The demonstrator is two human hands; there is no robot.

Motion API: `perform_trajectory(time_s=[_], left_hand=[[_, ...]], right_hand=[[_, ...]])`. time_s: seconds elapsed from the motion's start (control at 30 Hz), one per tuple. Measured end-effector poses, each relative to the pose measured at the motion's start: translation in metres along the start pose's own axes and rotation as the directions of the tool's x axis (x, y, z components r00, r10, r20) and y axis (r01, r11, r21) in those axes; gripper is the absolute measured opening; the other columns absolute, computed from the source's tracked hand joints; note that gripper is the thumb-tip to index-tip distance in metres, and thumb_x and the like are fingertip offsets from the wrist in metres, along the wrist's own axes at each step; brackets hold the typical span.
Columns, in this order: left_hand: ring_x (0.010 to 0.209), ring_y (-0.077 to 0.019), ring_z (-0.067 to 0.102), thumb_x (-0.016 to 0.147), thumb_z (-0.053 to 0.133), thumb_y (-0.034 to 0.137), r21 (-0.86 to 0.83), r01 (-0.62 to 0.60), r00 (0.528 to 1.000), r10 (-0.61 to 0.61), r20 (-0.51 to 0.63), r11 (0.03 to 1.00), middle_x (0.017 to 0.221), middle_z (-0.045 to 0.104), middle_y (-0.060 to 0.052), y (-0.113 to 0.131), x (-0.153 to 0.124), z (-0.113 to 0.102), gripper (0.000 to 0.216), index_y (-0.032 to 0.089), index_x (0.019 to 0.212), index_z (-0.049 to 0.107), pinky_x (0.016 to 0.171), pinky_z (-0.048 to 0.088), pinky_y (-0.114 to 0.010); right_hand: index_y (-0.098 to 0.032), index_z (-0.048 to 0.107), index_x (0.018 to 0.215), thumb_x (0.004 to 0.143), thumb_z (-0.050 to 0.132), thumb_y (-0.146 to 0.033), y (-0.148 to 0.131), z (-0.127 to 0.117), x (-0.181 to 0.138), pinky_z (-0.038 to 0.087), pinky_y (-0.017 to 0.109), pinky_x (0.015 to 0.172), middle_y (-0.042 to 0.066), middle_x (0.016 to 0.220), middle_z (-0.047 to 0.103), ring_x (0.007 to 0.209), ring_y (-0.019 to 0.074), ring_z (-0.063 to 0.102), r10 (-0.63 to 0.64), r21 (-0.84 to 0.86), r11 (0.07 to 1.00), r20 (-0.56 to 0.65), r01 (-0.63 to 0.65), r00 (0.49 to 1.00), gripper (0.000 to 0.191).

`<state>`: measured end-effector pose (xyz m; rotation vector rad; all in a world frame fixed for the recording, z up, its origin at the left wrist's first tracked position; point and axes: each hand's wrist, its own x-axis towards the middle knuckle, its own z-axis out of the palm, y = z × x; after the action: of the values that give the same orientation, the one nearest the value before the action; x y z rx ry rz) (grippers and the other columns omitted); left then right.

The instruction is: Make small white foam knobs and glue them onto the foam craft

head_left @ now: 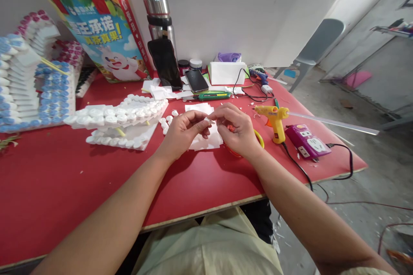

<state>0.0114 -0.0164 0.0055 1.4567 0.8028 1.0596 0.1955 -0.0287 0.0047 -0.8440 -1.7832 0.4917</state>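
My left hand point(182, 131) and my right hand point(235, 128) meet over the red table point(64, 172), fingertips pinched together on a small white piece point(208, 120). Flat white paper pieces point(209, 139) lie under and behind the hands. Small white caps point(165, 123) are scattered just left of my left hand. A white foam board covered with white caps point(116, 114) sits further left. A yellow glue gun point(274, 117) stands right of my right hand, with a long clear glue stick point(335, 123) pointing right.
A purple power strip point(306, 141) with black cable lies near the right edge. Blue-capped foam boards point(35, 90) stack at left. A printed bag point(97, 25), steel flask point(159, 19), two phones point(196, 80), white box point(226, 73) and green utility knife point(213, 95) line the back.
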Motion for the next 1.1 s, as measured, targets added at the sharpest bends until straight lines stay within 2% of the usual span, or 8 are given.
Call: perform_trajectory(time_s=[0.17,0.27,0.5,0.63,0.8,0.93,1.1], left_hand=[[0.069,-0.0143,0.064,0.088,0.074,0.038,-0.037,0.008,1.000,-0.008,-0.007,0.999,0.081,0.068,-0.002,0.0004,-0.0001,0.0009,0.029,0.016,0.105,0.068,0.071,0.055,-0.031],[0.069,-0.0146,0.064,0.087,0.075,0.039,-0.034,0.014,1.000,-0.014,-0.012,0.999,0.083,0.068,-0.003,0.0003,0.0000,0.0011,0.029,0.016,0.103,0.067,0.070,0.055,-0.031],[0.063,-0.0129,0.060,0.085,0.075,0.045,0.085,0.039,0.999,-0.039,0.002,0.996,0.075,0.066,-0.001,-0.0007,0.0003,-0.0008,0.031,0.017,0.096,0.068,0.066,0.052,-0.029],[0.062,-0.0128,0.058,0.085,0.074,0.048,0.133,0.046,0.999,-0.048,0.011,0.990,0.073,0.064,-0.001,-0.0022,0.0009,-0.0017,0.033,0.017,0.093,0.068,0.064,0.050,-0.028],[0.063,-0.0134,0.060,0.085,0.075,0.047,0.143,0.042,0.999,-0.041,-0.007,0.989,0.072,0.064,0.000,-0.0019,0.0012,-0.0005,0.033,0.017,0.097,0.068,0.066,0.052,-0.028],[0.063,-0.0137,0.061,0.086,0.075,0.044,0.156,0.031,0.999,-0.029,-0.013,0.987,0.071,0.065,0.000,-0.0010,0.0005,0.0003,0.030,0.017,0.099,0.068,0.067,0.053,-0.029],[0.062,-0.0138,0.061,0.086,0.075,0.044,0.170,0.029,0.999,-0.023,-0.036,0.985,0.072,0.065,0.000,0.0005,-0.0005,0.0005,0.029,0.018,0.096,0.067,0.066,0.052,-0.029]], right_hand=[[-0.022,0.070,0.097,0.080,0.049,0.000,0.0006,0.0000,-0.0005,0.049,0.029,0.065,0.004,0.097,0.065,0.077,0.0147,0.060,-0.001,-0.023,1.000,0.012,0.001,1.000,0.035],[-0.023,0.070,0.097,0.080,0.049,0.000,0.0001,-0.0003,-0.0007,0.049,0.029,0.063,0.004,0.096,0.065,0.076,0.0148,0.060,-0.006,-0.048,0.999,0.018,0.007,1.000,0.035],[-0.024,0.071,0.097,0.079,0.050,-0.001,0.0052,-0.0011,-0.0032,0.048,0.031,0.066,0.005,0.099,0.064,0.077,0.0158,0.059,-0.069,-0.151,0.986,0.039,0.074,0.997,0.036],[-0.024,0.072,0.094,0.078,0.051,0.000,0.0052,-0.0009,-0.0035,0.047,0.031,0.066,0.005,0.099,0.063,0.077,0.0152,0.058,-0.104,-0.138,0.984,0.046,0.110,0.994,0.035],[-0.022,0.069,0.099,0.078,0.051,-0.003,0.0008,-0.0009,-0.0012,0.049,0.029,0.066,0.004,0.099,0.065,0.077,0.0144,0.060,0.019,-0.053,0.998,-0.021,-0.021,1.000,0.033],[-0.021,0.067,0.103,0.079,0.052,-0.005,-0.0015,-0.0015,0.0001,0.051,0.028,0.067,0.003,0.098,0.069,0.075,0.0135,0.061,0.147,0.050,0.988,-0.024,-0.145,0.989,0.032],[-0.021,0.063,0.113,0.081,0.052,-0.005,-0.0017,0.0001,-0.0013,0.052,0.029,0.068,0.003,0.099,0.072,0.074,0.0130,0.062,0.124,0.096,0.988,-0.014,-0.122,0.992,0.037]])
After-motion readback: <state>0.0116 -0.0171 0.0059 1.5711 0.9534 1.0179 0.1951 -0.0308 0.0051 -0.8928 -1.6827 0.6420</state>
